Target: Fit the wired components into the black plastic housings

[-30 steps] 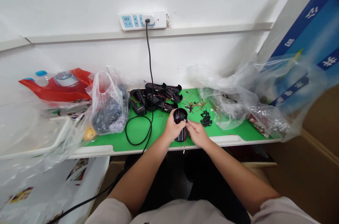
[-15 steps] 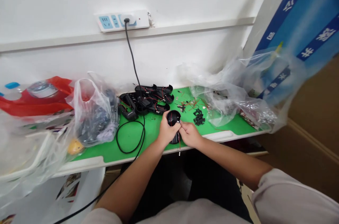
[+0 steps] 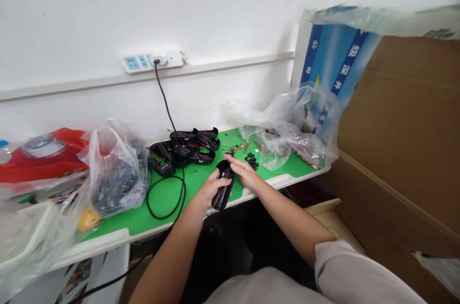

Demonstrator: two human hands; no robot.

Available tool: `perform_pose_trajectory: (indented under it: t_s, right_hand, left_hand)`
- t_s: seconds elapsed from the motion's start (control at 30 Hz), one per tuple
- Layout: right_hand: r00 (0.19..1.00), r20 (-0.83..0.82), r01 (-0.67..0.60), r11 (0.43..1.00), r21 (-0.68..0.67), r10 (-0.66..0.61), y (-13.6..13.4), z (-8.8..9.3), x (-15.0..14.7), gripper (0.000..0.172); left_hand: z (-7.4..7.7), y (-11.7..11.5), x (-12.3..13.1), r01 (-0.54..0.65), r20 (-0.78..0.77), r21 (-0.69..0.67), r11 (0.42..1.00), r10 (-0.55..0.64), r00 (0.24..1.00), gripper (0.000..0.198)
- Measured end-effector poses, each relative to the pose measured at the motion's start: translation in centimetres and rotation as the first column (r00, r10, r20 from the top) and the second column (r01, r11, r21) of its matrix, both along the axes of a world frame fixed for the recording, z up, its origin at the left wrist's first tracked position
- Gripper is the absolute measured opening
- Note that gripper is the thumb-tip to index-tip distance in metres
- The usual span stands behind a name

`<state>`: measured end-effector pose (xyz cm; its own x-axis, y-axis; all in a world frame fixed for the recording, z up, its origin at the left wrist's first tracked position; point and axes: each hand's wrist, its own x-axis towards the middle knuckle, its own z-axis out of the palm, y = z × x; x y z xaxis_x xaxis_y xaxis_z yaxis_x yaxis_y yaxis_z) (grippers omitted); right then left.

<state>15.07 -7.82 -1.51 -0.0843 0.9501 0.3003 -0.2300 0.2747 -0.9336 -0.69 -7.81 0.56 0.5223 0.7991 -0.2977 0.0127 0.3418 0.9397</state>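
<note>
Careful, your left hand (image 3: 207,190) wraps the black plastic casing (image 3: 223,186), right hand (image 3: 244,173) spread open; a slack grip could drop it.

**Green-topped workbench (image 3: 132,222), white front edge**
Black plastic casings (image 3: 190,143) w/ red wires piled at back, black cable (image 3: 165,198) looped in front; loose wire bits (image 3: 244,146), black clips (image 3: 252,161), clear poly bag (image 3: 276,143) to R; white carrier bag (image 3: 115,170) to L.
</note>
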Motion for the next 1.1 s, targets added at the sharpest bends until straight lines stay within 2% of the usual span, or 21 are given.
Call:
perform_pose_trajectory:
  t_s: [0.07,0.17,0.23,0.33,0.4,0.47,0.57,0.67,0.73,0.83,0.9,0.97,1.03,1.1]
  right_hand:
    - [0.997,0.076,-0.032,0.999,-0.003,0.032,-0.7,0.7,0.2,0.048]
    - [0.988,0.148,0.039,0.999,0.034,-0.044,-2.0,1.6,-0.2,0.044]
    - [0.975,0.160,0.145,0.988,0.061,-0.153,-2.9,2.2,-1.0,0.040]
    - [0.943,0.163,0.286,0.957,0.046,-0.290,-4.5,2.7,-2.6,0.038]
    - [0.928,0.170,0.331,0.943,0.022,-0.330,-5.4,2.7,-3.7,0.039]
    - [0.926,0.168,0.340,0.940,0.013,-0.337,-6.4,2.6,-4.6,0.039]
    - [0.936,0.164,0.309,0.950,0.036,-0.310,-7.4,2.4,-5.5,0.039]
    - [0.953,0.212,0.199,0.976,0.092,-0.215,-7.5,3.0,-5.7,0.035]
    - [0.958,0.264,0.079,0.990,0.120,-0.109,-6.5,3.5,-5.4,0.033]
    - [0.927,0.373,-0.011,0.995,0.095,-0.026,-3.3,3.7,-4.6,0.041]
    - [0.850,0.522,0.017,0.995,0.097,-0.065,-0.6,3.3,-4.1,0.045]
    - [0.731,0.677,0.010,0.993,0.115,-0.086,2.0,2.6,-4.1,0.052]
    - [0.613,0.788,-0.037,0.994,0.107,-0.062,4.1,1.8,-4.4,0.055]
    - [0.496,0.866,-0.062,0.992,0.109,-0.064,5.5,1.3,-5.0,0.048]
  left_hand:
    - [0.3,-0.9,-0.4,-0.023,0.024,0.011,1.000,0.023,0.999,0.052]
    - [1.2,-2.3,-1.2,-0.027,0.035,0.095,0.995,0.024,0.999,0.053]
    - [2.0,-3.1,-1.9,-0.020,0.014,0.240,0.970,0.017,1.000,0.062]
    - [2.7,-4.2,-2.7,0.017,-0.037,0.447,0.895,0.000,0.999,0.065]
    - [2.6,-4.9,-3.0,0.030,-0.035,0.462,0.886,-0.016,0.999,0.058]
    - [2.0,-5.6,-3.0,-0.002,0.012,0.427,0.904,-0.003,1.000,0.054]
    - [0.9,-6.2,-3.0,-0.102,0.085,0.420,0.902,0.073,0.994,0.053]
    - [0.5,-7.0,-3.4,-0.177,0.083,0.470,0.865,0.157,0.984,0.050]
    - [0.7,-7.9,-4.1,-0.159,0.017,0.511,0.845,0.175,0.985,0.051]
    - [0.5,-10.5,-6.5,-0.007,-0.225,0.554,0.833,0.158,0.962,0.064]
    - [-0.4,-12.6,-8.7,0.110,-0.396,0.541,0.833,0.137,0.908,0.074]
    - [-2.3,-14.4,-11.4,0.156,-0.515,0.496,0.854,0.144,0.845,0.075]
    - [-4.8,-15.6,-14.6,0.103,-0.600,0.455,0.884,0.219,0.769,0.072]
    - [-7.8,-16.5,-18.2,-0.019,-0.658,0.463,0.886,0.358,0.663,0.068]
